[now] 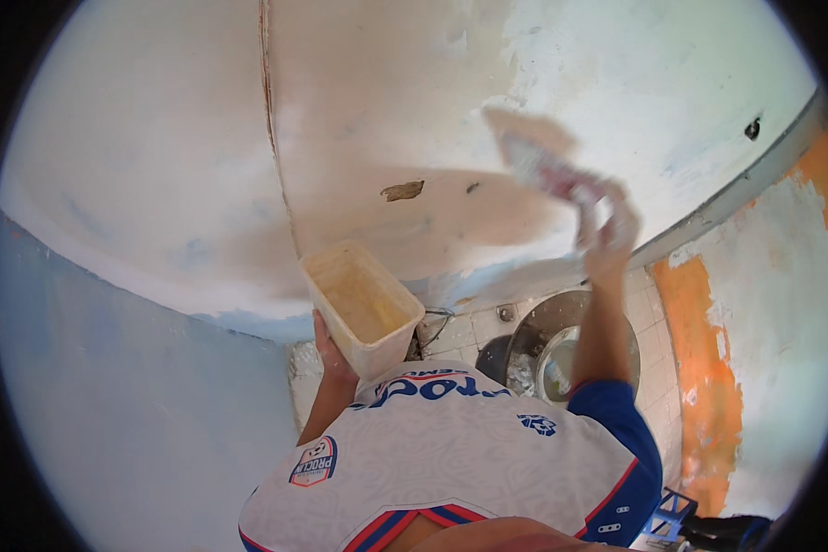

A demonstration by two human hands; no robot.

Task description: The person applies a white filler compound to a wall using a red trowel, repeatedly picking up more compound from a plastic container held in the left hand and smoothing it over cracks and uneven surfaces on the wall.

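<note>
My left hand (333, 350) is closed around the side of an off-white rectangular plastic tub (391, 347), holding it close to my chest. Inside, the tub is stained yellowish, with a thin layer of pale liquid at its bottom. Raised at the wall, my right hand (609, 225) grips what looks like a paintbrush (545, 170), whitish at its broad end and reddish toward the hand. Motion smears both, and I cannot tell whether the brush touches the wall (368, 110). The wall is patchy white and beige, with a shadow under the brush.
A chipped brown hole (402, 190) and a vertical crack (271, 120) mark the wall. Below my right forearm a large round basin (529, 331) stands on the tiled floor (649, 322). Light-blue wall (120, 368) rises at left; orange-patched wall (708, 368) at right. A blue stool-like frame (672, 517) is at lower right.
</note>
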